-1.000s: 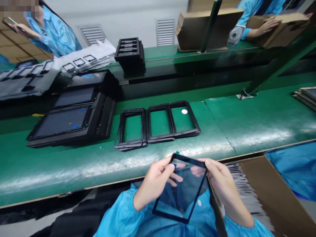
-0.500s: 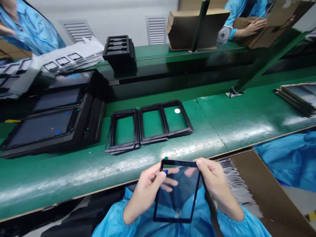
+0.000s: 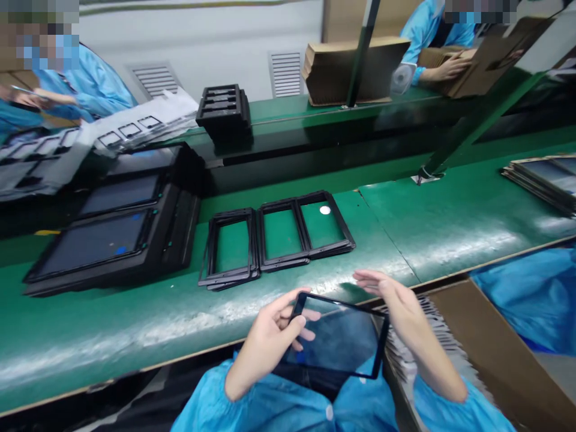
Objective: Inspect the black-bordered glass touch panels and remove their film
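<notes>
Over the person's lap, at the near edge of the green bench (image 3: 450, 222), a dark-bordered, see-through glass panel (image 3: 337, 339) lies almost flat. The left hand (image 3: 274, 336) pinches its left corner. The right hand (image 3: 396, 297) is open, fingers straight, above its far right corner. To the right, a cardboard box (image 3: 490, 354) holds upright stacked panels (image 3: 416, 345). On the bench, black trays (image 3: 175, 228) hold screens beside empty black frames (image 3: 279, 234).

**Light-blue workwear, no gloves**

Both arms wear bright light-blue sleeves, the left sleeve (image 3: 213, 402) at 7 o'clock and the right sleeve (image 3: 463, 414) at 5 o'clock, each gathered into a puckered cuff. The left hand (image 3: 270, 336) and right hand (image 3: 398, 303) are ungloved. A white snap (image 3: 330, 413) sits on the smock (image 3: 288, 414) at 6 o'clock.
</notes>
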